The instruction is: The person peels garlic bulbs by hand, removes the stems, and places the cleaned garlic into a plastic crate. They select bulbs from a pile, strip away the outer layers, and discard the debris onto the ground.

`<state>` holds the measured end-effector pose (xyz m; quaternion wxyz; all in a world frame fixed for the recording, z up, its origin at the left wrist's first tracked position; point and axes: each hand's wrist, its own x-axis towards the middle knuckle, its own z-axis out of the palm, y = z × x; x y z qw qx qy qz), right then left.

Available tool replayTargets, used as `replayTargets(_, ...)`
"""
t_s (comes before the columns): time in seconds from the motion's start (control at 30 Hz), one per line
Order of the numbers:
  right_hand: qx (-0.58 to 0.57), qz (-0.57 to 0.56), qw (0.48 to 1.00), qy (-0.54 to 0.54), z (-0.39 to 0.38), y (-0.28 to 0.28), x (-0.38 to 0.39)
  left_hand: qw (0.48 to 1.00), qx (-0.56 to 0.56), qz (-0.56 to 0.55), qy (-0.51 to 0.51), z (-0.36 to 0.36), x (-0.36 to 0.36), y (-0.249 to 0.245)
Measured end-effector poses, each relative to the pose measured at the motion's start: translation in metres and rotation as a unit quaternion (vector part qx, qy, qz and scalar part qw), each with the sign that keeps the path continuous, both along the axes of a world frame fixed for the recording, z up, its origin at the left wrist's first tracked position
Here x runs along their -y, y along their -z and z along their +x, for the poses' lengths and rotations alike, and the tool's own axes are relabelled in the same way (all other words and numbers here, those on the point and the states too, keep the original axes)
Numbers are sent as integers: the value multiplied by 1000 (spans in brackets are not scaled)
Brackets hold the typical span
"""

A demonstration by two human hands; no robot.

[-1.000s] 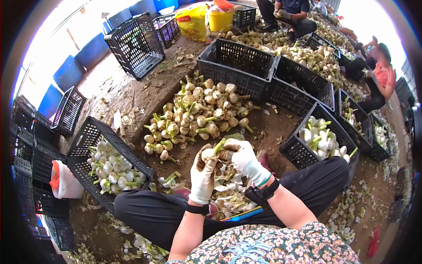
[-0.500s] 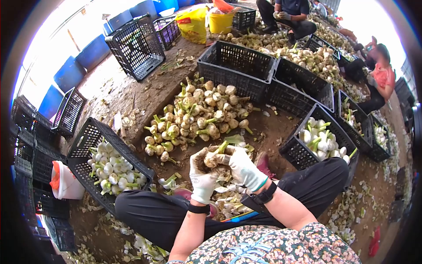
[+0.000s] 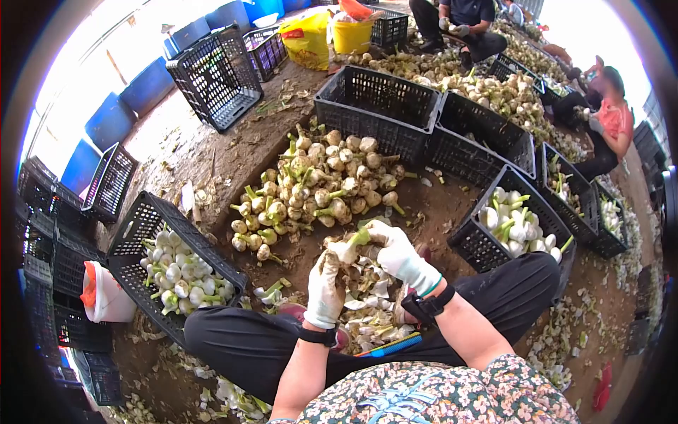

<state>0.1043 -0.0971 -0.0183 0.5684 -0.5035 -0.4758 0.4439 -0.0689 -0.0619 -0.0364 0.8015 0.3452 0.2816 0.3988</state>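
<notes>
In front of me, my left hand, in a dirty white glove, is closed around the lower part of a garlic bulb. My gloved right hand pinches the pale green stem end at the upper right of that bulb. Much of the bulb's underside is hidden by the left fingers. Beyond the hands lies a heap of unpeeled garlic bulbs with dirty skins and short stems. Under the hands, loose peelings cover the ground between my legs.
A tilted black crate of clean white garlic stands at my left. Another crate of white garlic is by my right knee. Two black crates line the heap's far side. A co-worker in orange sits at the right.
My right hand has moved up and away from the left, drawing the stem end with it. More white surface shows on the bulb, and its stem leans further right.
</notes>
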Motion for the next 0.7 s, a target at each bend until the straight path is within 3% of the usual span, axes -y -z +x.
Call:
replayTargets(0.07,-2,-40,999,6,-7,-6,2,999,-18,16,42,-1,0,-4)
replayTargets(0.1,7,-38,999,13,-12,-9,4,989,-92,114,-16,7,0,2)
replayTargets(0.13,77,28,996,43,-16,-11,5,988,-121,99,4,3,3,-3)
replayTargets(0.17,77,28,996,43,-15,-14,6,985,-149,84,23,-1,5,-8)
replayTargets(0.23,-73,-6,997,12,-12,-21,7,998,-61,34,-3,2,1,-9)
replayTargets(0.27,-131,-78,988,-3,-10,-18,6,998,-35,-10,43,-5,-1,-18)
replayTargets(0.3,-94,-44,994,28,-11,-13,5,985,-86,-97,117,-18,-9,-20)
replayTargets(0.37,79,-62,989,107,-19,-20,7,990,-101,82,-47,5,2,-18)
replayTargets(0.4,79,-65,989,106,-21,-24,8,985,-97,127,-60,8,1,-5)
replayTargets(0.43,28,-101,990,90,-22,-30,8,978,-126,150,-78,7,-1,-4)
replayTargets(0.5,-102,-116,987,44,-17,-29,8,991,-56,105,-63,-1,-2,-6)
replayTargets(0.57,-398,-152,904,25,-13,-20,7,998,-15,63,-26,-6,-4,-18)
replayTargets(0.6,-419,-143,895,47,-12,-7,4,998,18,61,-12,-4,-3,-22)
replayTargets(0.63,-419,-144,895,46,-16,-4,3,997,50,57,1,-2,-1,-24)
replayTargets(0.7,-224,-64,965,118,-26,4,3,997,38,57,-29,-1,1,-18)
